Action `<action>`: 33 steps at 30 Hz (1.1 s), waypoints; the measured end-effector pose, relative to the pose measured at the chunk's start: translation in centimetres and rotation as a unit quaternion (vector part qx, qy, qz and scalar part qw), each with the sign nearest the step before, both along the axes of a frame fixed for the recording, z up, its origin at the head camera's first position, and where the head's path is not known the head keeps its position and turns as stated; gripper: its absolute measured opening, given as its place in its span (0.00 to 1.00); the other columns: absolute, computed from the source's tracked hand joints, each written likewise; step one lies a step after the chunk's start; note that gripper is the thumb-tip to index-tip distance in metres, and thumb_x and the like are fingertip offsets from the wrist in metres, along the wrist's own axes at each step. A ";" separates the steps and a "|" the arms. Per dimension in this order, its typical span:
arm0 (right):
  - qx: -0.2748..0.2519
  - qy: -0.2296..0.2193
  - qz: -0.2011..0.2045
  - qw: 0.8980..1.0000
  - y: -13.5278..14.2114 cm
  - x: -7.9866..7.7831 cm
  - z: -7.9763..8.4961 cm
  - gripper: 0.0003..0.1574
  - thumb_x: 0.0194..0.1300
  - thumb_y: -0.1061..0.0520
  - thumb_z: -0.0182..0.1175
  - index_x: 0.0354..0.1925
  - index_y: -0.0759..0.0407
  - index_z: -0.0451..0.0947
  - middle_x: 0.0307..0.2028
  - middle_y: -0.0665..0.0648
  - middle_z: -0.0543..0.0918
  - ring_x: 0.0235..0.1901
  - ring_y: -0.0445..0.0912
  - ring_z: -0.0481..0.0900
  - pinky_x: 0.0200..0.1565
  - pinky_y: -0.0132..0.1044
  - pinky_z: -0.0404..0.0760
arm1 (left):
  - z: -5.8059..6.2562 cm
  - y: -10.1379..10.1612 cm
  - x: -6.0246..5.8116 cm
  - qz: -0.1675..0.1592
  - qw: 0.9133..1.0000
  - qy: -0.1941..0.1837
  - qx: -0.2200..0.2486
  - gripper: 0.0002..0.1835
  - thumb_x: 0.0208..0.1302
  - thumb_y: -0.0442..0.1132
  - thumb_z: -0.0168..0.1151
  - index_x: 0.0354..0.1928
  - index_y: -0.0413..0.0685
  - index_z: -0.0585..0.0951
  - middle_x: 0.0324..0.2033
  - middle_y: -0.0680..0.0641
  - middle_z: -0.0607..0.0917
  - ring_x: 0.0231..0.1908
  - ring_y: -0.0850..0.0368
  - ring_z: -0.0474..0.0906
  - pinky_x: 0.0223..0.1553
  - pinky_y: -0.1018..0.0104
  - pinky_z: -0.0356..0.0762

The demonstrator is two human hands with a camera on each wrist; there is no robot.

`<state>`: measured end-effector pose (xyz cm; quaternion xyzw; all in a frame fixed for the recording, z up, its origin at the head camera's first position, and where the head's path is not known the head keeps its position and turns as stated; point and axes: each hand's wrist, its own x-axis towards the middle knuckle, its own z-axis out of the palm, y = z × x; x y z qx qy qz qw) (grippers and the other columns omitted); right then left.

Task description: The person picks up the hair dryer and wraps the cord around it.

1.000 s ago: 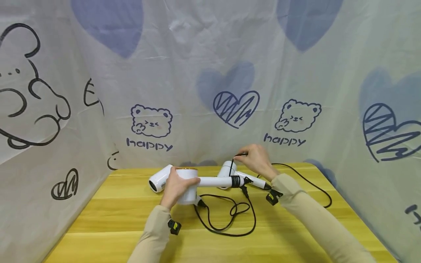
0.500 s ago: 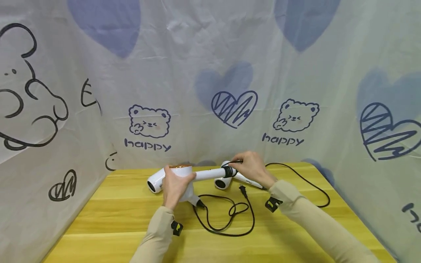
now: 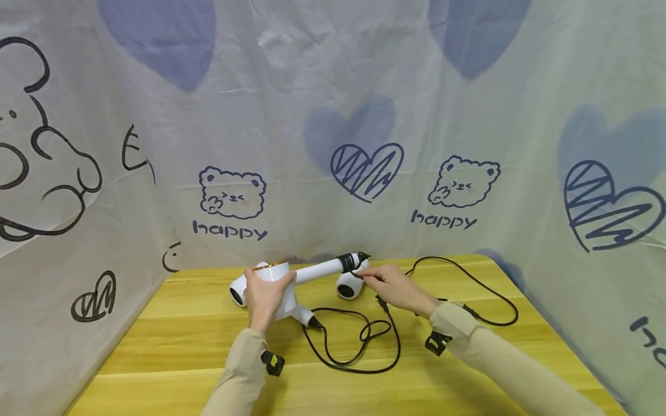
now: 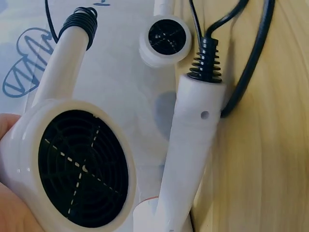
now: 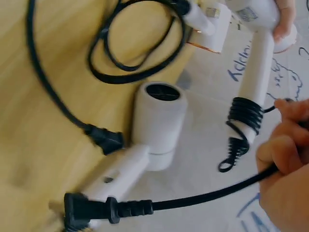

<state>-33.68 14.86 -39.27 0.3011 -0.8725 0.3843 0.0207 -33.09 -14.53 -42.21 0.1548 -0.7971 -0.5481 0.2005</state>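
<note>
My left hand (image 3: 264, 294) grips a white hair dryer (image 3: 322, 270) round its barrel and holds it above the table. Its handle slants up to the right, with black cord wound in several turns (image 5: 245, 116) near the handle's end. My right hand (image 3: 392, 284) pinches the cord just below those turns. In the right wrist view a length of cord runs from the hand to a two-pin plug (image 5: 89, 208). The left wrist view shows the dryer's dark round grille (image 4: 84, 169) close up, with the fingers at the left edge.
A second white hair dryer (image 3: 238, 293) lies behind the left hand; its loose cord (image 3: 359, 371) loops across the wooden table (image 3: 171, 358) to a plug (image 3: 383, 301). Another hair dryer (image 3: 350, 288) lies behind the right hand. More cord (image 3: 512, 297) curves at the right. A printed cloth hangs behind.
My right hand has come down from above the handle to its near side, carrying the cord round. The dryer's handle has tilted from level to rising rightward, and the left hand has shifted left.
</note>
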 end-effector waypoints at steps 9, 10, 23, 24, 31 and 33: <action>-0.115 -0.210 0.040 0.970 1.7 -1.3 -1.9 0.24 0.76 0.59 0.49 0.65 0.67 0.71 0.33 0.58 0.81 0.20 0.39 0.65 0.23 0.28 0.65 | 1.0 0.1 0.0 -0.028 0.997 0.005 0.078 0.52 0.43 0.55 0.78 0.66 0.45 0.59 0.49 0.39 0.76 0.44 0.45 0.77 0.42 0.55 0.82; -0.120 -0.219 0.043 0.967 1.8 -1.5 -2.0 0.24 0.75 0.59 0.49 0.65 0.68 0.70 0.33 0.56 0.82 0.22 0.39 0.67 0.24 0.28 0.67 | 1.1 0.1 0.0 -0.032 0.996 0.004 0.087 0.52 0.43 0.55 0.78 0.66 0.44 0.59 0.50 0.39 0.75 0.44 0.46 0.77 0.41 0.56 0.83; -0.075 -0.270 0.015 0.960 3.7 -2.9 -3.9 0.18 0.73 0.50 0.55 0.43 0.61 0.84 0.34 0.54 0.84 0.24 0.42 0.64 0.23 0.29 0.63 | 1.5 0.2 -0.1 -0.073 0.968 -0.007 0.241 0.53 0.48 0.50 0.77 0.70 0.42 0.55 0.56 0.39 0.71 0.41 0.49 0.79 0.38 0.59 0.85; -0.072 -0.268 0.012 0.961 3.7 -3.0 -4.1 0.18 0.72 0.50 0.56 0.43 0.62 0.85 0.33 0.54 0.84 0.24 0.42 0.65 0.23 0.29 0.63 | 1.4 0.3 -0.1 -0.078 0.966 -0.009 0.247 0.51 0.49 0.49 0.77 0.69 0.42 0.57 0.55 0.39 0.72 0.40 0.51 0.79 0.38 0.59 0.85; -0.062 -0.253 -0.038 0.965 3.4 -4.0 -5.3 0.24 0.70 0.46 0.58 0.43 0.68 0.85 0.27 0.56 0.84 0.19 0.38 0.67 0.22 0.28 0.67 | 0.8 0.5 0.2 -0.133 0.953 -0.014 0.271 0.42 0.51 0.49 0.76 0.61 0.39 0.63 0.46 0.42 0.78 0.33 0.56 0.82 0.36 0.58 0.85; -0.062 -0.235 -0.059 0.968 3.4 -4.3 -5.3 0.26 0.70 0.46 0.58 0.40 0.69 0.85 0.25 0.56 0.84 0.18 0.38 0.66 0.20 0.28 0.66 | 0.7 0.5 0.2 -0.139 0.952 -0.014 0.274 0.40 0.51 0.48 0.76 0.59 0.40 0.65 0.44 0.44 0.79 0.33 0.55 0.82 0.36 0.58 0.85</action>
